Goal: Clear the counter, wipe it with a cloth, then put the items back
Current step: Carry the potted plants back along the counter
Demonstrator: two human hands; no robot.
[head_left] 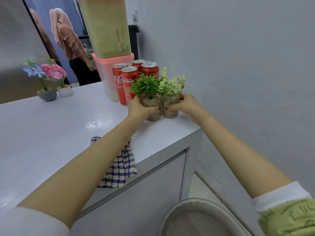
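Note:
Two small clear cups of gravel with artificial plants stand side by side near the right end of the white counter (pixel 51 133). My left hand (pixel 138 108) grips the dark green plant cup (pixel 153 114). My right hand (pixel 185 103) grips the pale green plant cup (pixel 171 113). Both cup bases touch or sit just above the counter; I cannot tell which. Several red cola cans (pixel 127 82) stand right behind the cups. A blue-and-cream checked cloth (pixel 119 169) hangs over the counter's front edge under my left forearm.
Stacked plastic containers (pixel 109 31) rise behind the cans. Two small flower pots (pixel 51 92) sit at the counter's far left. A wall (pixel 247 65) closes the right side. A round metal tray (pixel 201 218) lies low at the front. A person (pixel 71 45) stands beyond the counter.

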